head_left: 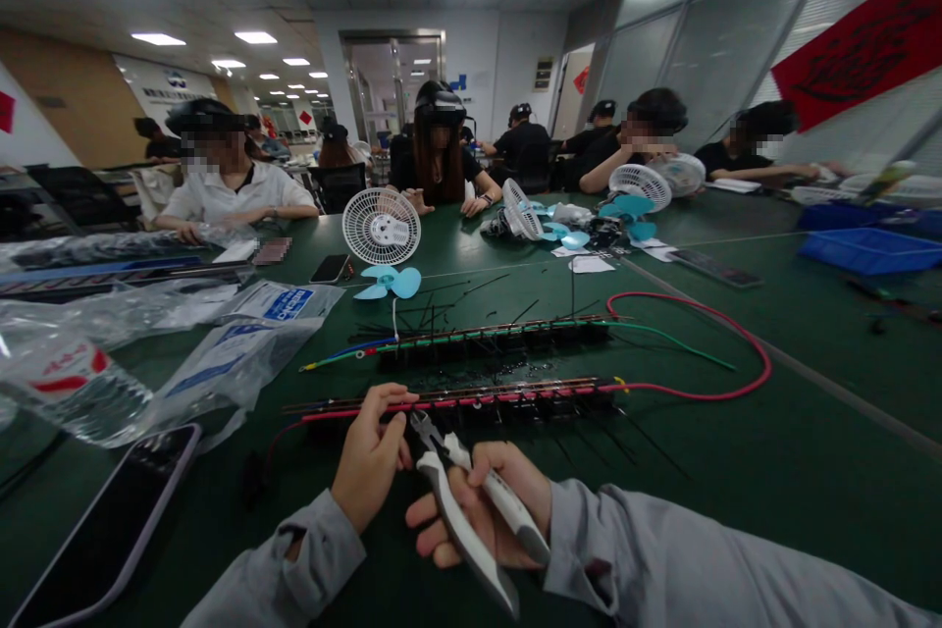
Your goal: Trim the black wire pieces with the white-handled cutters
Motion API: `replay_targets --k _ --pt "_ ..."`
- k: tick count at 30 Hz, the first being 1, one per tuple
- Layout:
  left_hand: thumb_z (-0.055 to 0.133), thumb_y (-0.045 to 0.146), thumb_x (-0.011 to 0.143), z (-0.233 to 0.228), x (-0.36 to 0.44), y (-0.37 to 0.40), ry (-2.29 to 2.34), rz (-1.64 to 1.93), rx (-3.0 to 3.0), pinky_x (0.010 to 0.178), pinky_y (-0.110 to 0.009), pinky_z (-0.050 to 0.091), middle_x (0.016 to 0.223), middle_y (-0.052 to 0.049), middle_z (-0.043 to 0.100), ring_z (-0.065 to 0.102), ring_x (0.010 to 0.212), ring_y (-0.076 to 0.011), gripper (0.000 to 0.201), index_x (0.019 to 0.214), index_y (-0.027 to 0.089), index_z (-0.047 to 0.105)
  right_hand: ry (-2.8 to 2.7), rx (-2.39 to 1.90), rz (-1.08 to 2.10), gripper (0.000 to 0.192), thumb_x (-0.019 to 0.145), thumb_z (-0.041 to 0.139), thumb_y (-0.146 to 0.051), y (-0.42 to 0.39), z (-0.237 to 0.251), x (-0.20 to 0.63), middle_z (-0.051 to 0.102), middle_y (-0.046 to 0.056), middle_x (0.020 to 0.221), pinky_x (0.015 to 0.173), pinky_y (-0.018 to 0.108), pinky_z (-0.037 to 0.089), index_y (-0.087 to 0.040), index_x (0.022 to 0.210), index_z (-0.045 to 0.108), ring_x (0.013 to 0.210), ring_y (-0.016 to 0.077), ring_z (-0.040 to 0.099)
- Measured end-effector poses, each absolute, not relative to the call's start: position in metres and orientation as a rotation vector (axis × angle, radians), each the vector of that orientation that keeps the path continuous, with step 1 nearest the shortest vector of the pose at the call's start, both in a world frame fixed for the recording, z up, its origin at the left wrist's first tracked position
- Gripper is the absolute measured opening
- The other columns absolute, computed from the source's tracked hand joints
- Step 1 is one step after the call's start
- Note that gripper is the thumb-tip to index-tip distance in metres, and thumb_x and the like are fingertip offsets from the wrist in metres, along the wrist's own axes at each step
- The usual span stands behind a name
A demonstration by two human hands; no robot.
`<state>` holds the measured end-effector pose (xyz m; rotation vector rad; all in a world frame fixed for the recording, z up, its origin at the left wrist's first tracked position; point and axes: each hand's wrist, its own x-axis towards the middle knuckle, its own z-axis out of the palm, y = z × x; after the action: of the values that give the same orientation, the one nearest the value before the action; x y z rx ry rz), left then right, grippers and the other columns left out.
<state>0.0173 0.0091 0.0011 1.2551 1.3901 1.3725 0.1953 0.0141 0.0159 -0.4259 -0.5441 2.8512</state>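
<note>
In the head view my right hand (490,510) holds diagonal cutters (452,491) with white and grey handles. The handles are spread, and the cutter head points up at the near wire bundle (507,399). My left hand (372,456) is closed on the left part of this bundle, beside the cutter jaws. A thick red cable runs along it, tied with black cable ties whose long tails stick out. Behind lies a second wire bundle (500,334) with a green wire along it and blue, yellow and red ends at its left.
A smartphone (110,530), a water bottle (80,388) and plastic bags (242,353) lie on the left. Farther back are a white fan grille (381,226), blue fan blades (388,283) and other fan parts. Blue trays (872,250) stand right. Several people sit around the table.
</note>
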Motion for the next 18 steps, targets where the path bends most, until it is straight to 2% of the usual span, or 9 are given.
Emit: replay_targets --k 5,12,18 --pt "0.046 0.028 0.082 0.003 0.018 0.008 1.402 1.375 1.272 0.035 -0.018 0.042 0.106 -0.008 0.060 0.048 0.037 -0.0023 0.024 0.104 0.020 0.044 -0.523 -0.379 2.879 0.023 0.057 0.044 -0.031 0.012 0.023 0.194 0.058 0.018 0.109 0.091 0.043 0.035 -0.010 0.063 0.055 0.097 0.0304 0.058" --pt "0.048 0.027 0.080 0.003 0.018 0.008 1.405 1.370 1.253 0.036 -0.018 0.042 0.107 -0.007 0.060 0.049 0.039 -0.0033 0.026 0.105 0.020 0.044 -0.402 -0.437 2.792 0.021 0.060 0.043 -0.031 0.003 0.029 0.192 0.060 0.015 0.092 0.096 0.042 0.032 -0.012 0.063 0.053 0.093 0.0236 0.059" --pt "0.047 0.027 0.081 -0.003 0.016 0.010 1.406 1.370 1.275 0.037 -0.019 0.042 0.108 -0.008 0.059 0.048 0.040 -0.0038 0.026 0.106 0.020 0.044 -0.319 -0.434 2.754 0.025 0.059 0.043 -0.034 -0.007 0.025 0.185 0.058 0.018 0.101 0.100 0.041 0.028 -0.012 0.067 0.050 0.105 0.0274 0.054"
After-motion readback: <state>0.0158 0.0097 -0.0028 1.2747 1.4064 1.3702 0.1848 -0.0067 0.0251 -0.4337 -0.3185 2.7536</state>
